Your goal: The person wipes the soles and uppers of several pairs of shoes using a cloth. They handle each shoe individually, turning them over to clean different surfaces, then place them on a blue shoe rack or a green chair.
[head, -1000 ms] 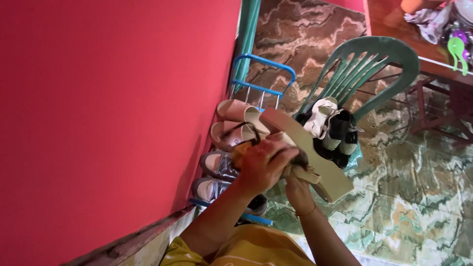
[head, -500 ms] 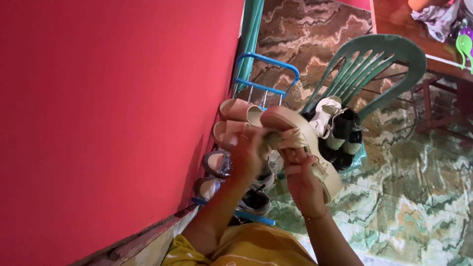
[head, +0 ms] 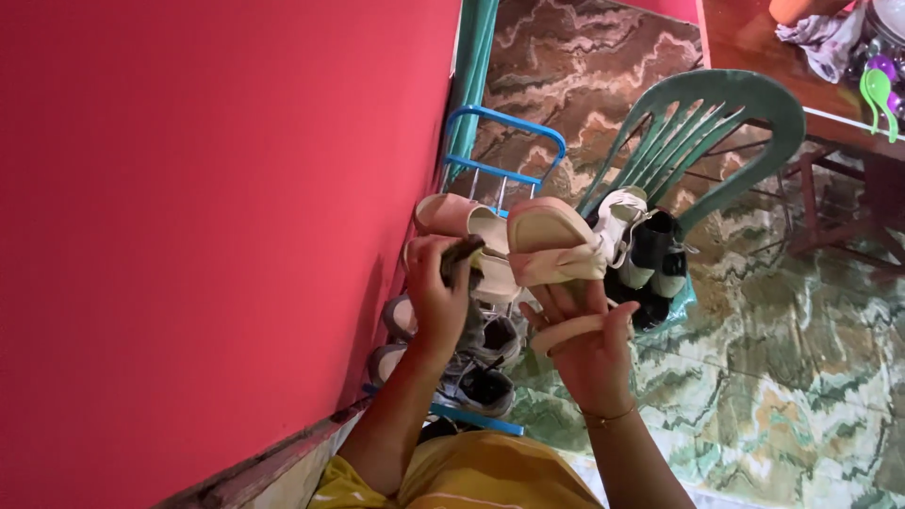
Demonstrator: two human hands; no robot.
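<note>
My right hand (head: pixel 583 341) holds a beige platform sandal (head: pixel 554 247) up in front of me, its toe end pointing away and a strap across my fingers. My left hand (head: pixel 436 294) is closed around a dark rag (head: pixel 462 259), just left of the sandal. Both hands hover over a blue metal shoe rack (head: pixel 504 127) against the red wall (head: pixel 207 217). On the rack lie pink slides (head: pixel 451 213) and grey sneakers (head: pixel 483 385).
A green plastic chair (head: pixel 716 123) stands to the right of the rack with several black and white shoes (head: pixel 650 250) piled on its seat. The floor (head: pixel 801 377) is green marbled tile. A wooden table (head: pixel 848 141) with cloth and utensils is at the top right.
The sandal has turned from sole-up to upright in my right hand. My left hand has drawn away from it to the left with the rag.
</note>
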